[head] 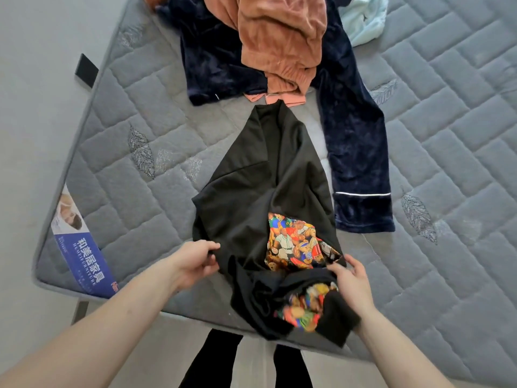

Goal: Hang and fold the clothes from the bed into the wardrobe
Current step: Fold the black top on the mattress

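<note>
A black garment with a colourful bear print [251, 208] lies stretched out on the grey quilted mattress [447, 163], its near end bunched at the bed's front edge. My left hand [195, 261] pinches the black fabric at its left side. My right hand [349, 284] grips the bunched printed part at the right. Farther back lies a navy velvet garment [358, 152], one leg reaching toward me with a white stripe at the cuff. A rust-brown garment [279, 37] is heaped on top of it. The wardrobe is not in view.
A pale blue garment [363, 18] sits at the far right of the pile. A blue label with white characters [84, 259] is on the mattress's left corner. Grey floor [33, 107] runs along the left. My dark trouser legs [212, 359] stand at the bed's front edge.
</note>
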